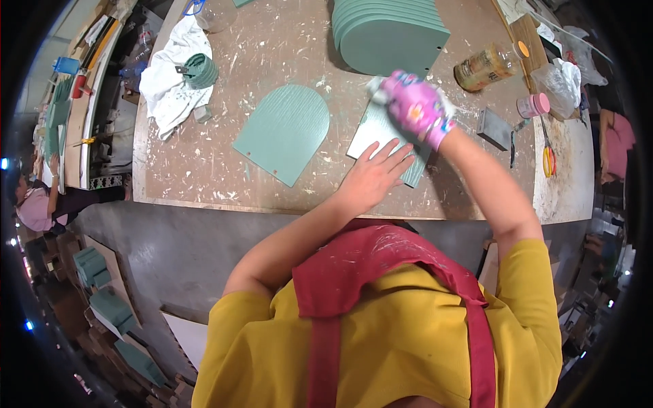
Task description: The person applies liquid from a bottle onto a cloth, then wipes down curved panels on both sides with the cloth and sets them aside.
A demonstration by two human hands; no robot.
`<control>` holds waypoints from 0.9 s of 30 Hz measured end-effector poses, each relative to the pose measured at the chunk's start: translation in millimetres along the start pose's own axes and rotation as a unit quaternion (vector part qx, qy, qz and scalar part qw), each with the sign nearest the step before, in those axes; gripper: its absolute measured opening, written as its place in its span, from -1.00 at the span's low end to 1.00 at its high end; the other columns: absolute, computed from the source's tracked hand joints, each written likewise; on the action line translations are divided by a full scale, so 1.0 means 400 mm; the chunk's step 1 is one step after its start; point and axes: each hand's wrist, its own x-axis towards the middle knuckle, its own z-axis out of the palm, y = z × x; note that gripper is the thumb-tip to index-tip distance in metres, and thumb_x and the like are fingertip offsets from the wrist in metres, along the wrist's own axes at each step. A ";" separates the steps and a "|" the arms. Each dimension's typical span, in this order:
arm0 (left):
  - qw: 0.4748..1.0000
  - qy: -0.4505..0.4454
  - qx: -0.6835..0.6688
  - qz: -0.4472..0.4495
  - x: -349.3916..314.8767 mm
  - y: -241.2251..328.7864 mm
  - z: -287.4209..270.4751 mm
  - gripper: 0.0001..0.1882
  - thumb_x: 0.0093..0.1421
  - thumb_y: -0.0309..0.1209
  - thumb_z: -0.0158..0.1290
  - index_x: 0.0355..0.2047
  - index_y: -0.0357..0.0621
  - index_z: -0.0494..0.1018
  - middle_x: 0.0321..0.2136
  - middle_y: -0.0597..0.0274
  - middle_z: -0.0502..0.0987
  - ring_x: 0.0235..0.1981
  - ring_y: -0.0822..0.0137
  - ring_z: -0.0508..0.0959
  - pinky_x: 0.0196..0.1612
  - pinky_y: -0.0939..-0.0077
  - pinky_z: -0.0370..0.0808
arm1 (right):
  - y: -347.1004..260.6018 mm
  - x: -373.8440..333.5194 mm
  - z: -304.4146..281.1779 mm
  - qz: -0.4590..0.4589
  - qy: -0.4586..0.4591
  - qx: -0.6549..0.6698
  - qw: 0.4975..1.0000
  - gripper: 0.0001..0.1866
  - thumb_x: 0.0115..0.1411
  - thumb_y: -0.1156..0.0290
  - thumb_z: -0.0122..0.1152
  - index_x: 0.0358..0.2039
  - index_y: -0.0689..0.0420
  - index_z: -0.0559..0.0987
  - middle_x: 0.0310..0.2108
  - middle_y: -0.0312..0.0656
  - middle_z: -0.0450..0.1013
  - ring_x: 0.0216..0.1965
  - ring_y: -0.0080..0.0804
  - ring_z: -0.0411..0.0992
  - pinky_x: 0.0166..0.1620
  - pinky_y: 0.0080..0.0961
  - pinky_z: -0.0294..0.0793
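On counter point(204, 183) mid-right, green panel point(376, 130) lay w/ long axis running away from person, bare left hand point(373, 178) flat on near end, fingers spread wide, gloved right hand point(416, 107) fingers clenched on pale cloth point(376, 88) at far end.

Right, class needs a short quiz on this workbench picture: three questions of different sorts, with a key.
1. True or false: the left hand lies flat on the green panel.
2. Which hand wears a glove: A left, B right?
3. Fill in: the stack of green panels lies at the bench's ____ edge.

Key: 1 true. 2 B, the right hand, pink glove. 3 far.
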 end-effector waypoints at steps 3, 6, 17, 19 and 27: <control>0.999 0.000 -0.029 -0.017 -0.010 -0.017 0.016 -0.48 0.15 -0.20 0.00 0.13 -0.02 0.28 0.11 0.20 0.32 0.19 0.20 0.23 0.23 0.13 0.06 | -0.100 0.034 -0.072 0.053 -0.152 0.065 0.985 -0.78 -0.03 0.47 0.08 -0.31 0.06 0.52 -0.38 -0.01 0.44 -0.27 -0.12 0.48 -0.23 -0.24 0.48; 0.994 0.010 -0.100 -0.037 -0.011 -0.015 0.033 -0.48 0.14 -0.22 0.01 0.12 -0.05 0.29 0.07 0.16 0.35 0.17 0.20 0.24 0.22 0.16 0.08 | -0.115 -0.017 0.010 -0.062 -0.094 0.063 0.992 -0.76 -0.04 0.45 0.10 -0.28 0.05 0.51 -0.35 -0.05 0.46 -0.26 -0.10 0.48 -0.18 -0.25 0.45; 0.996 0.048 -0.069 -0.002 -0.010 -0.011 -0.002 -0.47 0.13 -0.25 0.02 0.12 -0.08 0.28 0.12 0.11 0.29 0.19 0.16 0.22 0.23 0.18 0.07 | -0.086 0.043 -0.032 0.089 -0.110 0.023 0.990 -0.79 0.05 0.37 0.11 -0.29 0.14 0.43 -0.37 -0.02 0.45 -0.36 -0.06 0.48 -0.34 -0.21 0.47; 0.997 0.032 -0.066 -0.014 -0.012 -0.019 0.007 -0.47 0.13 -0.25 0.01 0.12 -0.07 0.29 0.14 0.13 0.27 0.21 0.16 0.19 0.23 0.19 0.07 | -0.102 0.051 -0.018 0.055 -0.089 -0.022 0.994 -0.79 0.07 0.38 0.12 -0.28 0.14 0.43 -0.37 -0.01 0.45 -0.35 -0.07 0.48 -0.32 -0.23 0.48; 0.998 0.037 -0.051 -0.012 -0.013 -0.021 0.019 -0.49 0.13 -0.20 0.01 0.09 -0.07 0.32 0.11 0.16 0.30 0.22 0.22 0.19 0.28 0.14 -0.03 | -0.079 0.061 -0.017 0.021 -0.046 -0.043 0.998 -0.80 0.02 0.40 0.11 -0.32 0.16 0.44 -0.36 -0.01 0.44 -0.33 -0.03 0.47 -0.31 -0.23 0.48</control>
